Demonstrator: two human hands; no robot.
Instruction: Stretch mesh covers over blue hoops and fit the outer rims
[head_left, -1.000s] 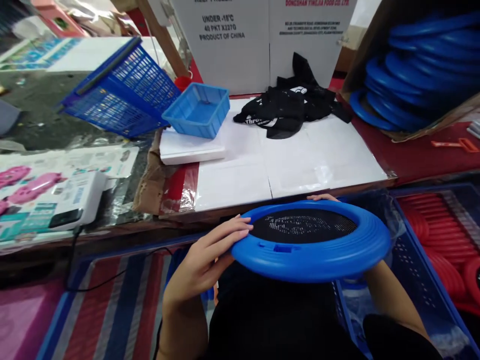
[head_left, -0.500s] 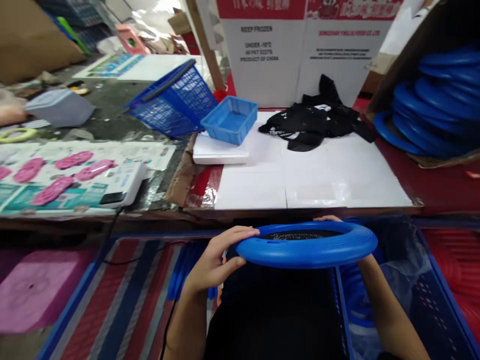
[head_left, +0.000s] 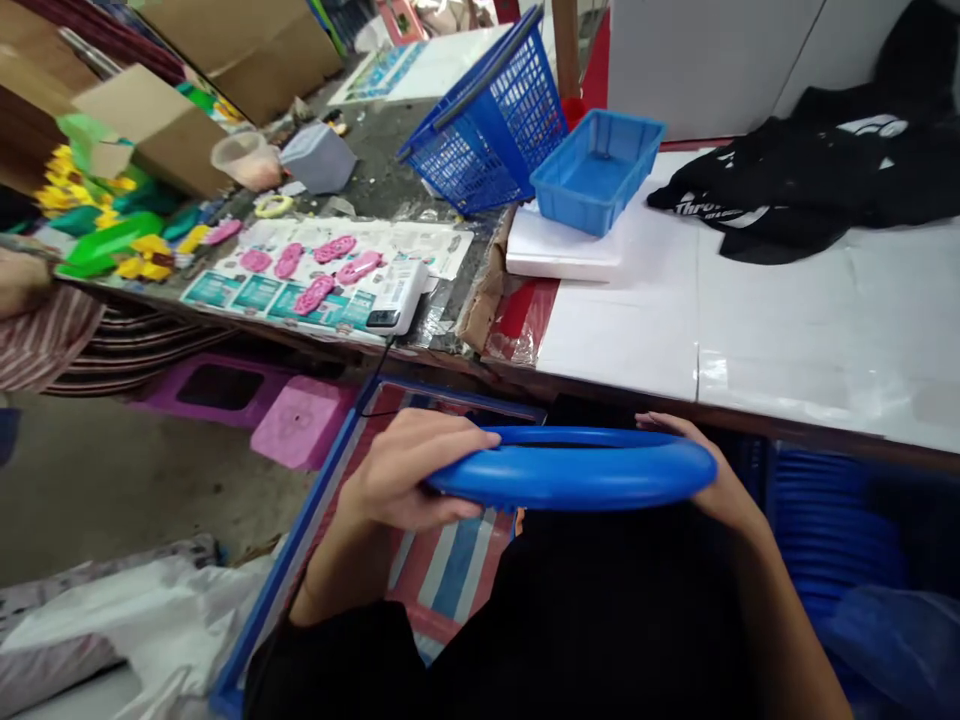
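A thick blue plastic ring is held nearly level in front of my body, seen almost edge-on. My left hand grips its left side, thumb below and fingers on top. Around the right side curls my right hand, its fingertips showing beyond the far rim and the rest partly hidden by the ring. On the white-covered table ahead lie black cloth pieces with white print. More blue rings are stacked in a crate low on the right.
A light-blue tray rests on a white box beside a tilted blue basket. Pink pieces and a white device lie on the left table. Another person's arm shows at far left. A striped sheet lines a crate below.
My view has swung left, bringing the left table and the other person's arm into sight. Both hands still hold the ring, which is now tilted more edge-on.
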